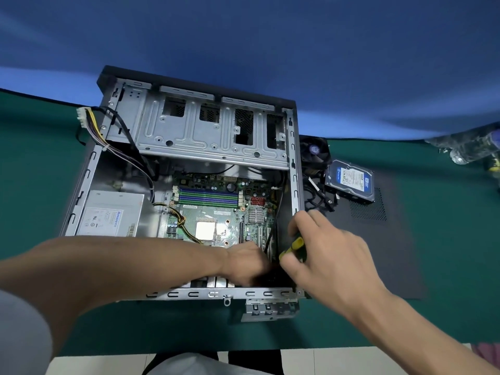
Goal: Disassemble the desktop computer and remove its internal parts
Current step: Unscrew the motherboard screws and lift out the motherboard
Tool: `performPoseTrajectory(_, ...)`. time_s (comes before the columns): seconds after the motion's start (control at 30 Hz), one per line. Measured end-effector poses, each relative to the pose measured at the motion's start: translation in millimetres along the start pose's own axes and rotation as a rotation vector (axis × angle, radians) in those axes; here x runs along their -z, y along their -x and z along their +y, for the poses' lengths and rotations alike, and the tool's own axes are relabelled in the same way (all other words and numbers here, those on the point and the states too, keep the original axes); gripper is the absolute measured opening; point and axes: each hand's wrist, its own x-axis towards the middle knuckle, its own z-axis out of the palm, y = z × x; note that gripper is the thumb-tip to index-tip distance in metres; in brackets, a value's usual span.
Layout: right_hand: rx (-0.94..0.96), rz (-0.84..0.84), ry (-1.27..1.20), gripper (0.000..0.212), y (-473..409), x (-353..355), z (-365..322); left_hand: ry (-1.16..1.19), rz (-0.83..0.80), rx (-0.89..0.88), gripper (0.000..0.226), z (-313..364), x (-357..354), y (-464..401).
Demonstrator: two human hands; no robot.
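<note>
The right hand point(324, 244) grasps a yellow-and-black-handled screwdriver point(293, 247), angled into the open grey metal computer case point(293, 163), probably toward a motherboard screw. The left hand point(249, 262) reaches beside it; its grip cannot be determined.

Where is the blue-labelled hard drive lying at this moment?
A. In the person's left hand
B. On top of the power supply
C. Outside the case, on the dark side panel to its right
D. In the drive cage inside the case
C: the hard drive lies outside the computer case, on the dark side panel to the right of it, next to the removed cooler fan.
</note>
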Motion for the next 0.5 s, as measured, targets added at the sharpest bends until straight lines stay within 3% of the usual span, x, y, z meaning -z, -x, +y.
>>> performPoseTrajectory(0.23,-0.002,0.063,-0.047,0.023,3,6,9,0.078,0.025,0.077,0.015,-4,-1,7)
performPoseTrajectory(0.4,-0.007,-0.114,-0.053,0.026,3,19,38,0.731,0.023,0.317,0.012,-21,14,29)
performPoseTrajectory(0.5,-0.019,-0.179,0.053,0.032,0,21,44,0.912,0.102,0.395,0.018,-27,25,44)
